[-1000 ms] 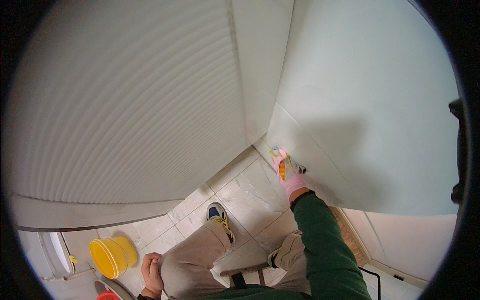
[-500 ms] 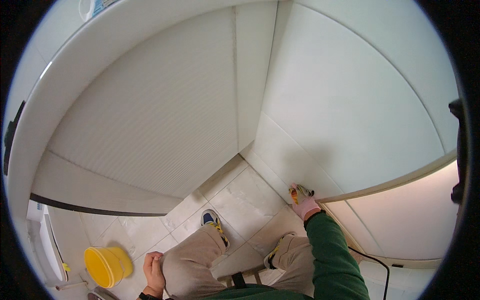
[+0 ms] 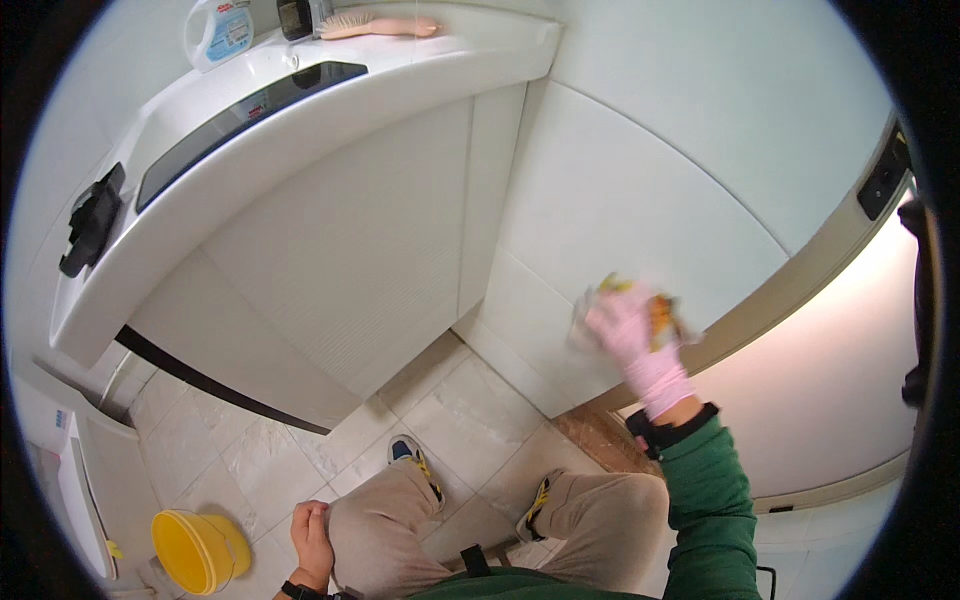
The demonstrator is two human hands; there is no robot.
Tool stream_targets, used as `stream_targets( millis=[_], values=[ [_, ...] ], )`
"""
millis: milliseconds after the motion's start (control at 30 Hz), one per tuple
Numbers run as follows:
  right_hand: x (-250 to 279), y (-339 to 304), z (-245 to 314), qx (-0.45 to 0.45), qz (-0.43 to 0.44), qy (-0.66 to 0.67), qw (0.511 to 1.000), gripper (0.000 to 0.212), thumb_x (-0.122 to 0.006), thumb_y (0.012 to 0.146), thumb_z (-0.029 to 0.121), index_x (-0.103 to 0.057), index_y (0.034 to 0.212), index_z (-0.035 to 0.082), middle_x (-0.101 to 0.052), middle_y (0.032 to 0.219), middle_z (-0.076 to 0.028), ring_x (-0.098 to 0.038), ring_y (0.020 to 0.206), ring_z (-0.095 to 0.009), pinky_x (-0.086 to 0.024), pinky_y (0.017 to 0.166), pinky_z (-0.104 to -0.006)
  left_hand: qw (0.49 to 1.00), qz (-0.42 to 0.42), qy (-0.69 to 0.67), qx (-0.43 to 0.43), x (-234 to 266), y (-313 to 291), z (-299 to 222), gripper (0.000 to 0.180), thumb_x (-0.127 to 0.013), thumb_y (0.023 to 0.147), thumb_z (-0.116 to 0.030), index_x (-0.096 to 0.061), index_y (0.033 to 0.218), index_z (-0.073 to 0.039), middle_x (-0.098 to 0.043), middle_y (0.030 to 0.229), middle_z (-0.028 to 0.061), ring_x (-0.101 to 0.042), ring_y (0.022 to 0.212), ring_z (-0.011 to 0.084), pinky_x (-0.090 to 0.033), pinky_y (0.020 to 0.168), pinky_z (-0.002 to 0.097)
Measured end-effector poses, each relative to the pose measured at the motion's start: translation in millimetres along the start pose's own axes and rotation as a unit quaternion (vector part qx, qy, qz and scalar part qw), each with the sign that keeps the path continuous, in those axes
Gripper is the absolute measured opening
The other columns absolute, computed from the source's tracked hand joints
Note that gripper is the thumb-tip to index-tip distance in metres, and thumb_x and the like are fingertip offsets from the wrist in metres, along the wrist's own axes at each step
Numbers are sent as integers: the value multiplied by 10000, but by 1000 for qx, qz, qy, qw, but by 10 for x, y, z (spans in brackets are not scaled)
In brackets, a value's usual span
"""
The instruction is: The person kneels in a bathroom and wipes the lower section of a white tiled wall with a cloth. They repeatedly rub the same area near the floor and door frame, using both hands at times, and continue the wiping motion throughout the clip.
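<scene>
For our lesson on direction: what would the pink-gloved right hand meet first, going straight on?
The right hand would probably meet the smooth white tiled wall; blur hides whether they touch.

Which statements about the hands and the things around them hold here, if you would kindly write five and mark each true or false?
1. The right hand wears a pink glove. True.
2. The left hand wears a matching glove. False: it is bare, beside the left thigh.
3. A cloth-like item with orange on it, blurred, shows at the right hand. True.
4. The hairbrush lies on the floor. False: it lies on the white countertop.
5. A yellow bucket stands on the floor to the person's left. True.
</scene>
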State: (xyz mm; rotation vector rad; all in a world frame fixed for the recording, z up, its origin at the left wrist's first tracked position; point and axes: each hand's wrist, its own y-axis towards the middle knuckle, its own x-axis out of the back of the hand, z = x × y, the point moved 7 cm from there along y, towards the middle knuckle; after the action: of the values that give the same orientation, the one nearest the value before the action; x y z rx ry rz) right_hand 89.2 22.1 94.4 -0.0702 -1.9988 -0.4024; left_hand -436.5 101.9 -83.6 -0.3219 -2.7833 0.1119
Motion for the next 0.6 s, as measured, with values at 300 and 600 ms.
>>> stream_targets(
  millis=[300,600],
  values=[
    [-253,-336,115,95,-82,-65,990,191,-578,840,131,-606,1028,152,-596,1077,-71,-548,1054,-279,-425,955,-426,999,-29,-18,-8,10,-38,39,262,-515,990,-213,-617,927,19,-638,898,92,-568,861,178,-456,822,305],
    [298,-579,-284,67,-121,18,990,230,-567,871,161,-634,1087,123,-613,1178,-93,-546,1136,-286,-433,953,-422,1000,-23,-2,-14,-50,-5,59,263,-516,987,-210,-625,911,17,-652,884,99,-575,852,180,-463,813,307]
  ],
)
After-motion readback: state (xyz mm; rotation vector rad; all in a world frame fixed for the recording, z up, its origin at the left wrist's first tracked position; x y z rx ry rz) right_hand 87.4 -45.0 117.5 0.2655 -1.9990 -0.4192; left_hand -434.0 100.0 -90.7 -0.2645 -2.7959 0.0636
